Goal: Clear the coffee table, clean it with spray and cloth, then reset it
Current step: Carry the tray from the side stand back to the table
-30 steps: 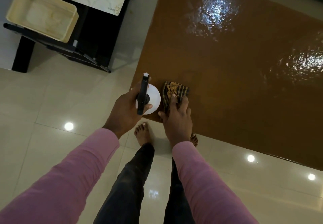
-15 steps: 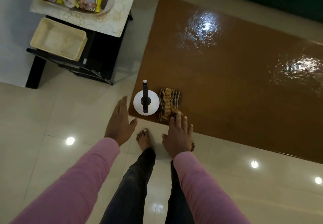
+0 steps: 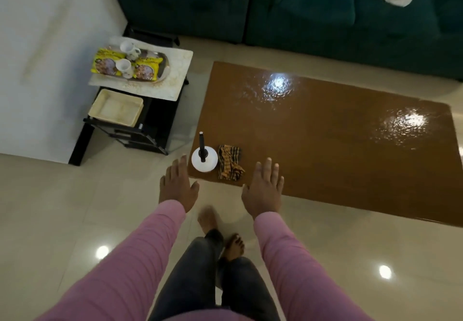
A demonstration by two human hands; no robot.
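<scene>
The brown coffee table (image 3: pixel 325 150) fills the middle right, its glossy top showing wet-looking light glare. On its near left corner stands a white spray bottle (image 3: pixel 204 160) with a black nozzle, and right beside it lies a crumpled yellow-and-black checked cloth (image 3: pixel 229 162). My left hand (image 3: pixel 177 185) hovers open over the floor just left of the bottle. My right hand (image 3: pixel 264 188) hovers open at the table's near edge, right of the cloth. Neither hand touches anything.
A small side table (image 3: pixel 175 75) at the left carries a tray (image 3: pixel 164 68) with two white cups and yellow snack packets; a cream bin (image 3: pixel 116 107) sits on its lower shelf. A dark green sofa (image 3: pixel 275 7) runs along the back with white fabric on it. My bare feet stand on glossy tiles.
My left hand set down and let go of the spray bottle, and my right hand left the cloth. Both hands pulled back, and the view lifted and widened.
</scene>
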